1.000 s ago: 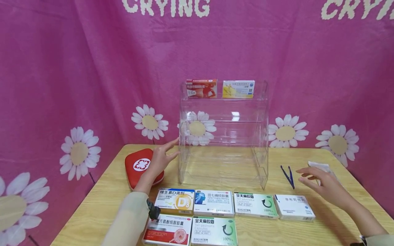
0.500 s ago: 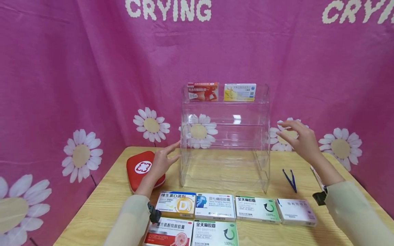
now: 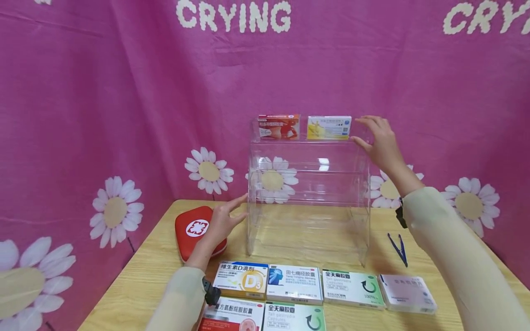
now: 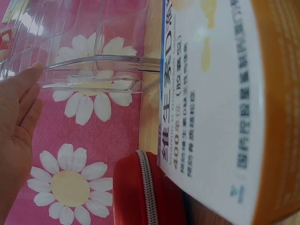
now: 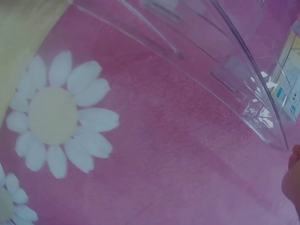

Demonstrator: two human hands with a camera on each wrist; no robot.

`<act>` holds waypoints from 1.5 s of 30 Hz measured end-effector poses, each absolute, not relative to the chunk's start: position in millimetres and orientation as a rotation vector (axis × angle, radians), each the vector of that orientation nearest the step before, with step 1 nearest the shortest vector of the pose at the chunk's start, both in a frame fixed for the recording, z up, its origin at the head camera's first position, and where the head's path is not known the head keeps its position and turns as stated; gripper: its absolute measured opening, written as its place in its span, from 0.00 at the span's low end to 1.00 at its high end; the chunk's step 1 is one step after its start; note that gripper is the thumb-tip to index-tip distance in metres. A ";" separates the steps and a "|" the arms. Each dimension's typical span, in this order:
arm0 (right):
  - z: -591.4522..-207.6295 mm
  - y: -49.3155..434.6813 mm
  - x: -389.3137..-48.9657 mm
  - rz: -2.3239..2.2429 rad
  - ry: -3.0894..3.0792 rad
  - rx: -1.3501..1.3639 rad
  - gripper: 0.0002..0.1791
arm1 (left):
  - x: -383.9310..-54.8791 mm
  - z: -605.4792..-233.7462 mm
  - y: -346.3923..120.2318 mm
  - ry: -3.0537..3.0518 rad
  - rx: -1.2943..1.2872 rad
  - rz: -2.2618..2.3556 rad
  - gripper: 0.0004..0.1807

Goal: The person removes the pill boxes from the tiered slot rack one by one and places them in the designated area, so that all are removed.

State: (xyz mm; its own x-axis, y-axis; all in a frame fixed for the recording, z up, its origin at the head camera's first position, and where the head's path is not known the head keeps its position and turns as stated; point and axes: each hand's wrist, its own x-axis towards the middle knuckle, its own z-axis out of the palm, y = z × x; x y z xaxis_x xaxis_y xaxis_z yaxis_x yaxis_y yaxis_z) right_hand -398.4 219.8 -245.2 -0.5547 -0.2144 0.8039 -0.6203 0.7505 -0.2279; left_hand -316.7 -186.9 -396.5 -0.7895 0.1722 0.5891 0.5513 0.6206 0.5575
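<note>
A clear tiered display rack (image 3: 306,239) stands on the table. Its top tier holds a red medicine box (image 3: 279,127) and a white-and-yellow medicine box (image 3: 329,128). My left hand (image 3: 223,225) has its fingertips right at the rack's left side; the left wrist view shows the fingers (image 4: 21,84) fairly straight along the clear edge. Up by the rack's top right corner is my right hand (image 3: 383,142), thumb and fingers spread apart, beside the white-and-yellow box. In the right wrist view only a bit of that hand (image 5: 291,180) shows at the right border.
In front of the rack lie several medicine boxes, among them a vitamin D box (image 3: 242,279), a green-and-white box (image 3: 352,288) and a white box (image 3: 407,294). Blue tweezers (image 3: 398,250) lie to the right. A red zip case (image 3: 194,230) is behind my left forearm.
My right hand has risen from the table beside the tweezers and moved left to the rack's top right corner. The left hand stays at the rack's side. The head view has shifted slightly.
</note>
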 end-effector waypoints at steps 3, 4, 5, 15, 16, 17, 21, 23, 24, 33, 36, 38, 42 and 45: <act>-236.7 213.2 -406.6 0.575 -2.173 0.616 0.28 | -317.1 -397.3 -185.5 -2.367 -0.572 -1.052 0.30; -234.4 211.2 -408.9 0.552 -2.192 0.612 0.28 | -317.3 -397.5 -184.9 -2.370 -0.575 -1.056 0.30; -231.8 208.8 -410.9 0.525 -2.212 0.609 0.28 | -317.5 -397.8 -184.4 -2.376 -0.573 -1.064 0.30; -221.9 188.0 -424.3 0.430 -2.377 0.522 0.22 | -316.4 -396.8 -189.2 -2.410 -0.532 -1.064 0.30; -221.8 188.1 -424.3 0.444 -2.373 0.516 0.21 | -316.3 -396.7 -189.1 -2.409 -0.534 -1.065 0.30; -221.7 187.8 -423.7 0.462 -2.368 0.512 0.19 | -316.2 -396.5 -189.1 -2.408 -0.533 -1.064 0.30; -223.7 187.5 -423.3 0.461 -2.300 0.521 0.14 | -315.5 -396.6 -189.2 -2.382 -0.550 -1.052 0.30; -225.2 188.0 -423.8 0.457 -2.259 0.529 0.13 | -315.7 -397.3 -188.8 -2.369 -0.564 -1.046 0.30; -226.0 188.5 -424.5 0.461 -2.236 0.534 0.12 | -315.8 -397.7 -188.5 -2.362 -0.572 -1.038 0.30; -227.0 190.5 -422.0 0.556 -2.056 0.567 0.09 | -316.0 -399.9 -186.4 -2.362 -0.573 -1.055 0.30; -226.3 191.1 -417.7 0.594 -1.962 0.576 0.09 | -316.2 -400.3 -185.9 -2.369 -0.577 -1.054 0.30; -225.9 191.7 -413.6 0.622 -1.893 0.583 0.09 | -316.2 -399.6 -185.8 -2.365 -0.583 -1.060 0.30; -228.6 195.6 -403.3 0.665 -1.774 0.578 0.09 | -316.2 -397.5 -186.6 -2.357 -0.586 -1.057 0.29; -235.0 201.4 -392.3 0.717 -1.707 0.581 0.08 | -316.2 -396.6 -187.7 -2.345 -0.593 -1.047 0.29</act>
State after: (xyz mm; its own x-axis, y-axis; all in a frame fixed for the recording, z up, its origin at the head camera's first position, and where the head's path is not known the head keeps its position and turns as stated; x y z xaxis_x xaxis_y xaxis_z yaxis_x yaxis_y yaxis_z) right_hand -392.3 201.4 -235.0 -0.2391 -0.0138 0.9709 -0.7030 0.6921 -0.1633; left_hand -316.2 -187.7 -396.6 -0.7799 0.1829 0.5986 0.5677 0.6095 0.5533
